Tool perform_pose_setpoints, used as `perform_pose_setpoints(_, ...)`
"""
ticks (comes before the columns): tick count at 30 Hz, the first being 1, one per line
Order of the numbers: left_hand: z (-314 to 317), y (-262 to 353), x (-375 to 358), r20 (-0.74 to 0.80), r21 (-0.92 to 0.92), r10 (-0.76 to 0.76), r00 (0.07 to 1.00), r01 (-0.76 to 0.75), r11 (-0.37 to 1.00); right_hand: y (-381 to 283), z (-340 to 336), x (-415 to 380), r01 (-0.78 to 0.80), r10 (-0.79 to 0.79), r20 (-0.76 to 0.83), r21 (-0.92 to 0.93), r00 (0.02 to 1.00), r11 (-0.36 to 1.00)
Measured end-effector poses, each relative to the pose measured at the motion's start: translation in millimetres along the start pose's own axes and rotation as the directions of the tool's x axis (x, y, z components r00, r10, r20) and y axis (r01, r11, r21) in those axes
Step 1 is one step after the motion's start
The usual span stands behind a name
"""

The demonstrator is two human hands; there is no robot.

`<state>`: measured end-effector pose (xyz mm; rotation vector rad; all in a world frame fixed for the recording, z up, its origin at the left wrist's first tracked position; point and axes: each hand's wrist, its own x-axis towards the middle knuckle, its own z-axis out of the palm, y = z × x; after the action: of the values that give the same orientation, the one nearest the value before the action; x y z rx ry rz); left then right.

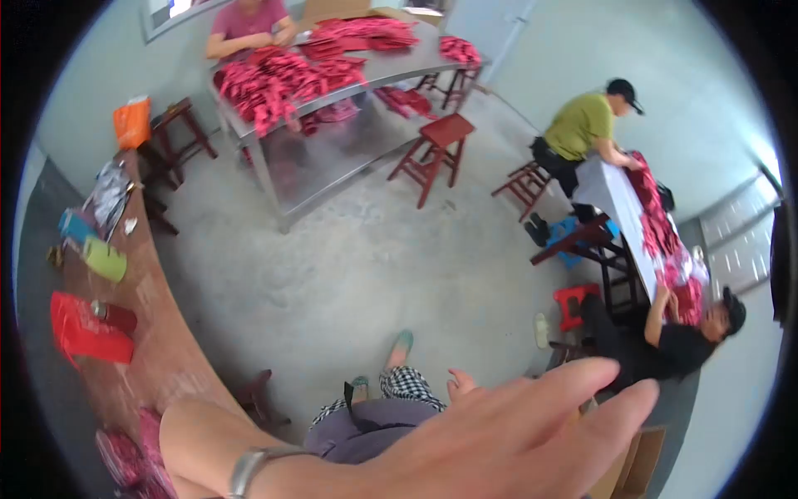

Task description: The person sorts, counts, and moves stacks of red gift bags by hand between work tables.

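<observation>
My left hand (pixel 499 432) is very close to the camera and reaches across the bottom of the view from the lower left. A silver bracelet (pixel 245 474) circles its wrist. Its fingers are stretched out, with nothing seen in them. Partly hidden behind it, my right hand (pixel 460 386) hangs low beside my body, fingers apart and holding nothing visible. Below are my purple top (pixel 366 424), checkered trousers (pixel 409 385) and green shoes (pixel 402 343).
A curved brown counter (pixel 170 333) at left holds bags and bottles. At the back, a metal table (pixel 312 183) bears red strips beside a person (pixel 247 29). Two people (pixel 582 125) sit at a right-hand table (pixel 611 195). A stool (pixel 436 150) stands mid-floor.
</observation>
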<state>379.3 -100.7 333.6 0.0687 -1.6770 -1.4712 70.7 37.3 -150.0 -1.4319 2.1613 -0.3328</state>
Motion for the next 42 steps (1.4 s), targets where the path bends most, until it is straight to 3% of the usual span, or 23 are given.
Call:
perform_pose_setpoints(2,-8.1,-24.3,0.3,-0.114,0.01,0.136,0.984,-0.136,0.991,-19.4,-18.2,31.6,0.039,-0.037,0.051,-0.038,0.998,0.999)
perform_pose_setpoints(3,-7.6,-33.6,10.2,-0.168,0.017,0.169,0.971,-0.169,0.985,-13.7,-13.1,57.0,0.225,-0.226,0.007,0.058,0.974,0.973)
perform_pose_setpoints(5,-17.4,-48.4,28.4,-0.219,0.036,0.229,0.949,-0.226,0.973,-80.9,-43.9,84.9,0.279,-0.282,0.065,0.043,0.957,0.959)
perform_pose_setpoints(7,-41.5,-61.8,45.5,-0.214,0.056,0.282,0.935,-0.276,0.959,-82.1,-53.2,125.7,0.289,-0.289,0.047,-0.001,0.956,0.957)
perform_pose_setpoints(10,-83.3,-76.0,76.5,-0.127,-0.07,0.118,0.985,-0.128,0.989,-64.3,-58.7,194.6,0.252,-0.252,0.046,0.006,0.966,0.968)
perform_pose_setpoints(13,-117.5,-100.4,131.4,-0.105,0.039,0.207,0.973,-0.204,0.978,-49.4,-84.3,261.2,0.273,-0.273,-0.017,0.023,0.962,0.962)
perform_pose_setpoints(15,-137.1,-115.8,165.1,-0.077,0.071,0.163,0.984,-0.158,0.985,-74.3,-109.1,304.7,0.264,-0.263,0.033,-0.026,0.964,0.964)
perform_pose_setpoints(16,-140.6,-128.1,178.9,-0.12,0.032,0.146,0.982,-0.143,0.989,-114.1,-129.8,324.6,0.264,-0.262,0.068,-0.022,0.963,0.964)
perform_pose_setpoints(17,-144.9,-139.3,193.5,-0.163,-0.009,0.128,0.978,-0.131,0.991,-109.5,-134.1,350.6,0.253,-0.249,0.115,-0.025,0.962,0.967)
perform_pose_setpoints(18,-148.4,-152.7,207.2,-0.205,-0.05,0.11,0.972,-0.123,0.991,-112.3,-134.8,377.7,0.382,-0.377,0.078,-0.061,0.923,0.922)
perform_pose_setpoints(21,-178.8,-161.8,215.0,-0.403,-0.005,0.2,0.893,-0.221,0.975,-135.5,-137.3,446.0,0.42,-0.419,0.039,-0.029,0.907,0.907)
perform_pose_setpoints(22,-196.8,-170.5,209.7,-0.305,0.159,0.11,0.946,-0.063,0.985,-151.8,-139.5,461.1,0.403,-0.404,0.015,0.008,0.915,0.915)
perform_pose_setpoints(23,-215.5,-173.0,203.3,-0.309,0.213,-0.013,0.951,0.083,0.973,-157.9,-138.2,476.3,0.4,-0.4,-0.004,0.001,0.916,0.916)
perform_pose_setpoints(24,-234.1,-175.2,197.0,-0.308,0.27,-0.137,0.942,0.224,0.937,-164.5,-131.9,493.6,0.495,-0.494,0.031,-0.033,0.869,0.868)
perform_pose_setpoints(26,-263.5,-192.6,181.1,-0.525,0.113,-0.386,0.759,0.511,0.852,-193.7,-121.7,517.6,0.588,-0.585,0.064,-0.051,0.808,0.807)
perform_pose_setpoints(27,-273.7,-218.9,168.7,-0.64,0.003,-0.477,0.603,0.623,0.783,-217.0,-126.6,523.4,0.612,-0.612,0.086,0.032,0.786,0.791)
perform_pose_setpoints(29,-300.3,-260.1,153.6,-0.673,-0.346,-0.686,0.278,0.701,0.624,-255.0,-134.1,550.4,0.64,-0.65,0.109,0.116,0.752,0.76)
perform_pose_setpoints(30,-313.7,-283.3,144.6,-0.679,-0.341,-0.679,0.28,0.699,0.629,-272.7,-136.5,569.2,0.684,-0.698,0.109,0.14,0.708,0.716)
perform_pose_setpoints(32,-341.9,-327.8,128.8,-0.762,-0.495,-0.619,0.192,0.444,0.747,-311.7,-141.6,611.8,0.725,-0.741,0.098,0.158,0.664,0.67)
perform_pose_setpoints(33,-356.7,-344.2,126.4,-0.76,-0.49,-0.617,0.202,0.444,0.75,-334.3,-145.1,636.9,0.745,-0.752,0.07,0.106,0.655,0.658)
perform_pose_setpoints(35,-387.5,-373.2,129.0,-0.726,-0.623,-0.677,0.121,0.301,0.722,-389.4,-159.4,684.0,0.797,-0.797,0.022,0.011,0.604,0.604)
perform_pose_setpoints(38,-433.8,-414.6,136.0,-0.679,-0.686,-0.721,0.139,0.231,0.69,-481.3,-174.7,753.4,0.863,-0.883,-0.031,-0.198,0.469,0.465)
perform_pose_setpoints(42,-490.9,-429.3,156.0,-0.583,-0.757,-0.805,0.111,0.284,0.588,-599.4,-163.2,854.4,0.738,-0.814,0.158,-0.543,0.559,0.401)
